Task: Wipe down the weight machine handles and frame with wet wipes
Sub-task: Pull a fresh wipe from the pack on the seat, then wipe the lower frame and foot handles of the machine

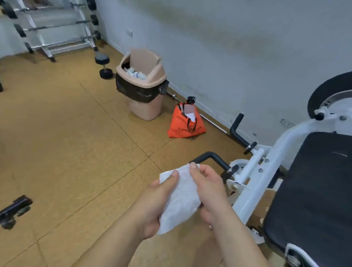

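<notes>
Right now my left hand [154,201] and right hand [207,191] both pinch a white wet wipe [181,199] near centre. Machine's white frame [249,190] and black handle [211,156] sit just right; beige bin [142,84] far behind.

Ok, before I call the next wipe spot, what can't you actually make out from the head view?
- Weight machine: cut off by the right and bottom edges; the rest of the frame is unseen.
- Wet wipe: folded between the left hand and right hand; how dirty is unclear.
- Orange bag: print too blurred to read.
- Bin: contents too small to identify.
</notes>
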`<action>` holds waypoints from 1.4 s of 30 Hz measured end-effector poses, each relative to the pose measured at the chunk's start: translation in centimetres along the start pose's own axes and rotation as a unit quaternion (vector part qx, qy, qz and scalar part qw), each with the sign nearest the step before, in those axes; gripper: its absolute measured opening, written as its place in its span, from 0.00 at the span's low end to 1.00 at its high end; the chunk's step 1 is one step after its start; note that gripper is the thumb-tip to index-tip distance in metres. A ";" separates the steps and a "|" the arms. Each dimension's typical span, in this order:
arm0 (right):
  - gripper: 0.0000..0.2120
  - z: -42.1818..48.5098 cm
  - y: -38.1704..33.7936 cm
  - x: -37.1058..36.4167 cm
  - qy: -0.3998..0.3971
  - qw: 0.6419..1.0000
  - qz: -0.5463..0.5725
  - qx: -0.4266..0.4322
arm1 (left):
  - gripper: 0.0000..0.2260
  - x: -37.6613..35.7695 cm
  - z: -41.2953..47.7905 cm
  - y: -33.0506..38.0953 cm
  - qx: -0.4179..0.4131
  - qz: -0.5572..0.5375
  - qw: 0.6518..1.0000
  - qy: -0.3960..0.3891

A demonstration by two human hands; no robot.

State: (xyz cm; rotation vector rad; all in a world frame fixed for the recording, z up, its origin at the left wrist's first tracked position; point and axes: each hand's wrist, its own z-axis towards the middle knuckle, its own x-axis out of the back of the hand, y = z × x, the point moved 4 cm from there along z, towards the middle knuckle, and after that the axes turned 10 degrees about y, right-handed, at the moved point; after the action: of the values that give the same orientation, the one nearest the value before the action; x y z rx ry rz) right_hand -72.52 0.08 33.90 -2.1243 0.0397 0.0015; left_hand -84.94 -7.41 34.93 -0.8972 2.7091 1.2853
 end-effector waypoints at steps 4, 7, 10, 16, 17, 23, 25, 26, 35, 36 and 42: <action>0.16 3.6 -1.6 -3.3 0.079 0.996 0.035 -0.027 | 0.19 0.4 6.1 6.0 0.023 0.056 0.997 -0.048; 0.15 6.6 -3.1 -3.7 0.134 0.987 0.079 -0.040 | 0.18 -2.0 10.5 9.6 0.035 0.117 0.988 -0.094; 0.18 10.7 -4.4 -2.5 0.179 0.977 0.088 -0.074 | 0.17 -5.6 15.4 12.2 0.018 0.181 0.976 -0.120; 0.16 21.7 -5.4 0.3 0.225 0.967 0.089 -0.074 | 0.21 -12.3 27.7 15.5 0.001 0.299 0.942 -0.150; 0.15 23.6 -5.8 0.2 0.220 0.970 0.073 -0.072 | 0.21 -13.3 29.8 15.9 0.006 0.308 0.937 -0.166; 0.12 32.6 -5.9 -1.9 0.247 0.957 0.111 -0.101 | 0.11 -18.5 39.0 18.1 0.022 0.375 0.906 -0.194; 0.11 35.1 -4.9 -3.4 0.273 0.942 0.144 -0.133 | 0.09 -19.7 42.0 18.1 0.022 0.397 0.899 -0.181; 0.11 36.4 -4.3 -4.3 0.285 0.933 0.163 -0.149 | 0.09 -20.1 44.0 17.8 0.017 0.411 0.893 -0.182; 0.17 50.0 1.8 -8.4 0.415 0.856 0.248 -0.184 | 0.10 -22.9 60.9 14.1 0.000 0.572 0.782 -0.248; 0.19 51.6 2.9 -8.4 0.420 0.852 0.257 -0.179 | 0.09 -23.0 63.0 12.8 0.010 0.578 0.772 -0.263; 0.19 62.4 15.2 -6.2 0.443 0.853 0.232 -0.151 | 0.25 -23.2 75.5 0.9 -0.039 0.619 0.723 -0.304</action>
State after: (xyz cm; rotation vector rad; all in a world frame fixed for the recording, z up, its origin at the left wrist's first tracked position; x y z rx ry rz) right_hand -78.27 45.37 -11.77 -2.1895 1.1605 -0.7282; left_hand -83.06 58.38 -8.79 1.4212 2.4649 1.3229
